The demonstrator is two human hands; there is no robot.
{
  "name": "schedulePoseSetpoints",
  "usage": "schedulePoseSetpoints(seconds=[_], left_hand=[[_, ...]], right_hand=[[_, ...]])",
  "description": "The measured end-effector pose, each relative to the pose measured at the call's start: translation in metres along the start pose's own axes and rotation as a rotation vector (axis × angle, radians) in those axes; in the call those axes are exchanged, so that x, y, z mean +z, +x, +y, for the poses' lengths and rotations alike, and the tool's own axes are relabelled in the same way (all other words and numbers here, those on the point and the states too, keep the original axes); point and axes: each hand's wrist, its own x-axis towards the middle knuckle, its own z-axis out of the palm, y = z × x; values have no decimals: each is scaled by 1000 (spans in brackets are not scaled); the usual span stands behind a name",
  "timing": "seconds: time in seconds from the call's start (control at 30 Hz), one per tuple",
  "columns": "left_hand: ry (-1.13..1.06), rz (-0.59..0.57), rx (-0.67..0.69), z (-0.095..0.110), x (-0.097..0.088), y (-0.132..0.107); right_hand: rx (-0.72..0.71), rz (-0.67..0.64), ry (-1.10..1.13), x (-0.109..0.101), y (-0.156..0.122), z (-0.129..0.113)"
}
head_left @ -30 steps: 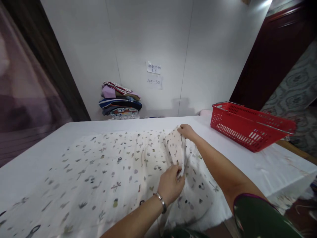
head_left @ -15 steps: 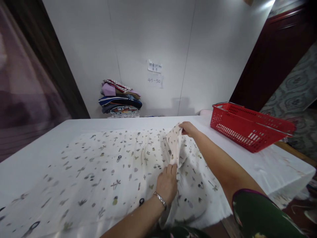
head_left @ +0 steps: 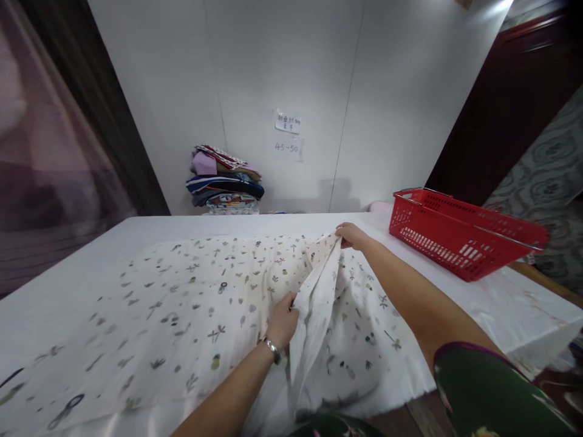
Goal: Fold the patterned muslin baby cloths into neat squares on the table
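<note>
A thin white cloth (head_left: 195,303) printed with small plants, pineapples and other motifs lies spread over the white table. Its right part is lifted into a raised fold between my hands. Closed on the far end of that fold is my right hand (head_left: 350,235), fingers pinching the edge. My left hand (head_left: 283,320), with a silver bracelet at the wrist, grips the same fold nearer to me and lower. From there the loose fabric hangs down toward the front edge of the table. Right of the fold, more of the printed cloth lies rumpled.
A red plastic basket (head_left: 464,237) with metal handles stands at the right back of the table (head_left: 514,303). Folded fabrics form a pile (head_left: 226,182) by the wall. Two paper notes (head_left: 288,135) are stuck on the wall. A pinkish curtain (head_left: 59,164) hangs at left.
My left hand has moved left and slightly away from me, drawing the fold wider and showing its pale underside. My right hand still pinches the far end, almost in the same place.
</note>
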Motion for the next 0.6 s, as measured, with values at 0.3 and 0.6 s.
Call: schedulePoseSetpoints(seconds=[0.3,0.6], left_hand=[[658,183,510,55,16,-22],[710,215,274,40,40,26]], right_hand=[[-6,-93,5,35,0,-15],[-15,-122,-41,45,-9,-29]])
